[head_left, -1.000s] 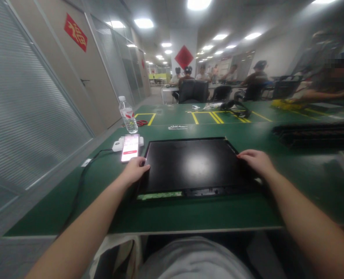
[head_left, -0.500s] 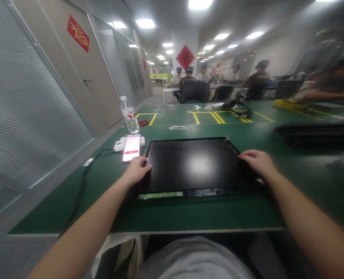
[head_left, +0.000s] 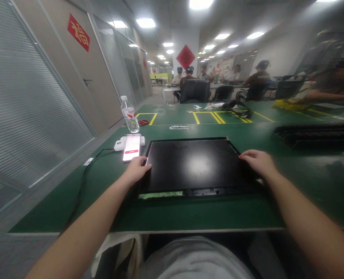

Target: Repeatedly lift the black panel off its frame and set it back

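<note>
A black flat display panel (head_left: 193, 164) lies on the green table (head_left: 189, 215) in front of me, with a green circuit strip (head_left: 160, 195) along its near edge. My left hand (head_left: 135, 169) grips the panel's left edge, fingers curled around it. My right hand (head_left: 257, 162) holds the right edge, fingers bent over the rim. Both forearms reach in from the bottom of the view.
A lit phone (head_left: 131, 147) lies left of the panel beside a white charger (head_left: 119, 145) with a black cable (head_left: 81, 182). A water bottle (head_left: 129, 114) stands behind. A black tray stack (head_left: 317, 135) lies to the right. Several people sit at the far tables.
</note>
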Action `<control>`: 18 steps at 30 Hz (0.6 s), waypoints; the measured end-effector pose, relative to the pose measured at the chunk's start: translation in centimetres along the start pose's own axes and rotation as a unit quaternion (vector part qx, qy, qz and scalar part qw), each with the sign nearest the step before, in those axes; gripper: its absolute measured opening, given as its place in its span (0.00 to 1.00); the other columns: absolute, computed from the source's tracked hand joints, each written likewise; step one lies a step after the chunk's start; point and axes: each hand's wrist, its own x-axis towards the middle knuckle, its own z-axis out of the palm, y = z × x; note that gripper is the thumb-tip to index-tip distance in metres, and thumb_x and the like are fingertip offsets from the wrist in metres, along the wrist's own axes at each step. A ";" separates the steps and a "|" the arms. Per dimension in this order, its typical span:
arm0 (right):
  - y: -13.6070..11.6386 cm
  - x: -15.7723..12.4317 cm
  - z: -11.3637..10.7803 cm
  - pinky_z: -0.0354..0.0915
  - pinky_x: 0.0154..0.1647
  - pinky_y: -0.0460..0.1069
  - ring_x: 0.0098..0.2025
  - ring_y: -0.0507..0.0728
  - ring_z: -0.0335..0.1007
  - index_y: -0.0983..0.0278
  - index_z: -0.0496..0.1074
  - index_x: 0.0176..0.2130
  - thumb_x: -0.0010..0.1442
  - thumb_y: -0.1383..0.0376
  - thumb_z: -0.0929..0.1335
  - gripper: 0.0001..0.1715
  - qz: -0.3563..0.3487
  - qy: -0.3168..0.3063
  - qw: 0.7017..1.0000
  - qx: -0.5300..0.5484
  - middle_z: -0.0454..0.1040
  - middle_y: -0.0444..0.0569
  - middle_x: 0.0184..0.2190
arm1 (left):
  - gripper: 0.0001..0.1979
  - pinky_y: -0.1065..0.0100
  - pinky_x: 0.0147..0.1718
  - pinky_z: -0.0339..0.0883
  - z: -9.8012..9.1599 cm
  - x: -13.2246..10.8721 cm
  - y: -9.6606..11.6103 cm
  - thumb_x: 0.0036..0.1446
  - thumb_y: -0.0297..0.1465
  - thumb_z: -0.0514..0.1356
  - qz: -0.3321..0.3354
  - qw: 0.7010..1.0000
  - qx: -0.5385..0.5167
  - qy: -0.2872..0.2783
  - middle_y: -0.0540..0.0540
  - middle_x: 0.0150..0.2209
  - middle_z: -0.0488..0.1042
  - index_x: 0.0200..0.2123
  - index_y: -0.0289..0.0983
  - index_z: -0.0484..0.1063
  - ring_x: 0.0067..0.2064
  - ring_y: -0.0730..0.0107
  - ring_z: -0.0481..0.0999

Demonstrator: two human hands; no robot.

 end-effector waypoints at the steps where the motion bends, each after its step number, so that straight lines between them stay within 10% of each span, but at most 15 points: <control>1: 0.0 0.0 0.0 0.66 0.40 0.52 0.37 0.60 0.75 0.59 0.82 0.29 0.51 0.59 0.70 0.10 0.000 -0.001 1.000 0.000 0.81 0.48 0.32 | 0.15 0.56 0.47 0.71 0.0 0.0 0.0 0.51 0.32 0.64 -0.001 1.000 -0.003 -0.001 0.39 0.42 0.81 0.42 0.33 0.81 0.45 0.50 0.79; 18: -0.2 -0.1 -0.1 0.67 0.41 0.53 0.36 0.60 0.75 0.59 0.82 0.29 0.50 0.59 0.70 0.10 0.004 0.001 1.000 -0.005 0.81 0.49 0.32 | 0.21 0.55 0.47 0.71 0.3 0.8 -1.4 0.50 0.36 0.63 0.036 0.998 0.052 0.004 0.36 0.45 0.79 0.46 0.31 0.80 0.46 0.49 0.77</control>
